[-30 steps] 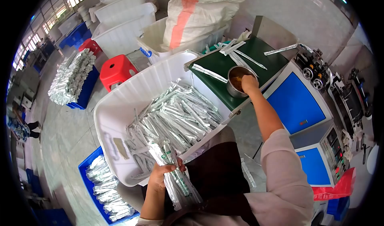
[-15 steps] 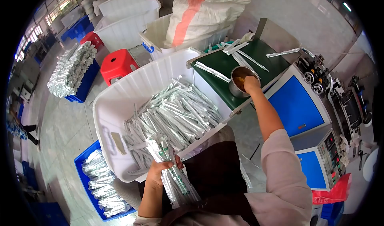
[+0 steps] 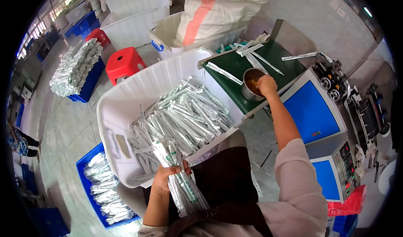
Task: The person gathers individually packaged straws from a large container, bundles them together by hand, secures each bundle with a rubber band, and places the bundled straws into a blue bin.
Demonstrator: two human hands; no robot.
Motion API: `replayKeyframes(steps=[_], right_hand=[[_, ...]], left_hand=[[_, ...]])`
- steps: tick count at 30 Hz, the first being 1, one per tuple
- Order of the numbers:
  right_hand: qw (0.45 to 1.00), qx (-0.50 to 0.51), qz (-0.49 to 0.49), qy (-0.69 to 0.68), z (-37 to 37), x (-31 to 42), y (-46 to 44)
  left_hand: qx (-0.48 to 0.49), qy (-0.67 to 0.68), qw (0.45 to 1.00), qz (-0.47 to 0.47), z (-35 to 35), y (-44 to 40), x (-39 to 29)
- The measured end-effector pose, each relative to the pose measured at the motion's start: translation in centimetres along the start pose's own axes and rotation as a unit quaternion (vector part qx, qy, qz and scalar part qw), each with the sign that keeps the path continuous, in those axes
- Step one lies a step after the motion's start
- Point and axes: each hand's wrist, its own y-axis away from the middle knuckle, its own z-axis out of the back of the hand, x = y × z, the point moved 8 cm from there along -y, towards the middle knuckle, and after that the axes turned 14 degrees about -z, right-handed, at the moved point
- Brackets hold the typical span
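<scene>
My left hand is wrapped round a bundle of long, thin wrapped packets, silvery white with green print, held upright over my lap. A metal cup stands on the green belt to the right. At its mouth is my right hand, fingers drawn together and reaching in over the rim. Yellowish-brown small things lie in the cup; what my fingertips pinch, if anything, is hidden. Many similar loose packets fill the large white tub in front of me.
Several loose packets lie on the belt. A machine with a blue panel stands at the right. Left of the tub are a blue crate of bundles, a red stool and another heaped blue crate. A woven sack stands behind.
My right hand has shifted slightly at the cup's rim, and more of the yellowish contents show. My left hand still holds the bundle. A person at the far left has moved slightly.
</scene>
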Motion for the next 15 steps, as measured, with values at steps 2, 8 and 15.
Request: replayKeyframes(steps=[2,8,15], right_hand=[[0.999,0.026,-0.020,0.019,-0.3,-0.1,0.1],[0.996,-0.028,-0.032,0.079,-0.9,-0.5,-0.6],[0.944,0.019,0.187,-0.272,3.8,5.2,10.9]], left_hand=[[0.006,-0.005,1.000,0.000,-0.1,-0.1,0.0],[-0.003,-0.004,1.000,-0.003,-0.1,0.0,0.0],[-0.027,-0.035,0.998,-0.052,-0.1,0.2,-0.9]])
